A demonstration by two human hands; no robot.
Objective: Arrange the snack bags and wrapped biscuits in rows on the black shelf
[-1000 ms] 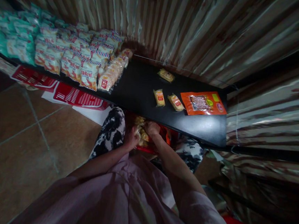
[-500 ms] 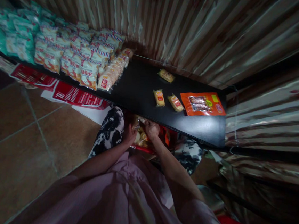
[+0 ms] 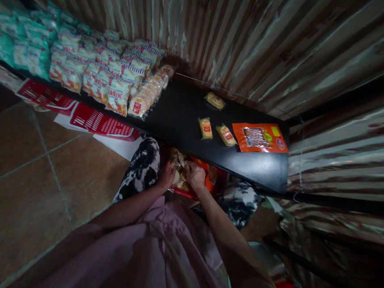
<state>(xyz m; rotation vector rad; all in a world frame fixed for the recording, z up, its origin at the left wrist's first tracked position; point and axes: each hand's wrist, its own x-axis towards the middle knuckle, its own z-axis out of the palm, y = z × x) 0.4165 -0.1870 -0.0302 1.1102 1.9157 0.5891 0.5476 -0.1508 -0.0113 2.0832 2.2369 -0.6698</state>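
Observation:
Between my knees, partly under the shelf's front edge, is a red basket [image 3: 221,179] of wrapped snacks. Inside it lie pale yellow packets [image 3: 183,186] and an orange packet [image 3: 211,178]. My left hand [image 3: 166,176] is closed on crinkled clear plastic packaging [image 3: 178,159] at the basket's left side. Curled over the same packaging from the right is my right hand [image 3: 195,175]; its fingertips are partly hidden. What the packaging contains is too dim to make out.
Along the black shelf [image 3: 181,107] stand teal bags [image 3: 35,54], white snack bags [image 3: 98,80] and a row of round packets [image 3: 149,93]. Small yellow cakes [image 3: 205,128] and an orange pouch [image 3: 260,138] lie rightward. Red baskets [image 3: 101,120] sit below.
My hands stay in the basket, and the right has shifted slightly. More of the clear packaging and the orange packet shows. The shelf goods look unmoved apart from a small view shift.

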